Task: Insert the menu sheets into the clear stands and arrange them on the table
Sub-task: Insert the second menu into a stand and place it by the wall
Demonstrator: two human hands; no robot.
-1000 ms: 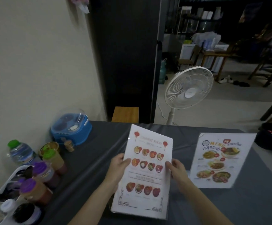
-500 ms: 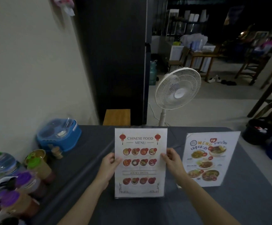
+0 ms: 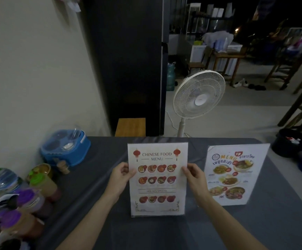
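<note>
A clear stand with the white "Chinese Food Menu" sheet (image 3: 157, 179) inside stands upright in the middle of the grey table (image 3: 164, 233), facing me. My left hand (image 3: 122, 175) pinches its left edge and my right hand (image 3: 194, 175) pinches its right edge, both about halfway up. To the right, a second clear stand with a colourful Thai menu sheet (image 3: 234, 175) stands upright on the table, leaning slightly and apart from my right hand.
Along the table's left side are a blue condiment caddy (image 3: 65, 147), a water bottle (image 3: 1, 178), a small gold tin (image 3: 39, 170) and several sauce bottles (image 3: 29, 201) with green and purple caps. A white fan (image 3: 198, 95) stands beyond the far edge.
The Chinese menu stand went from tilted and raised toward me to upright with its base on the table. My hands kept their hold on its edges.
</note>
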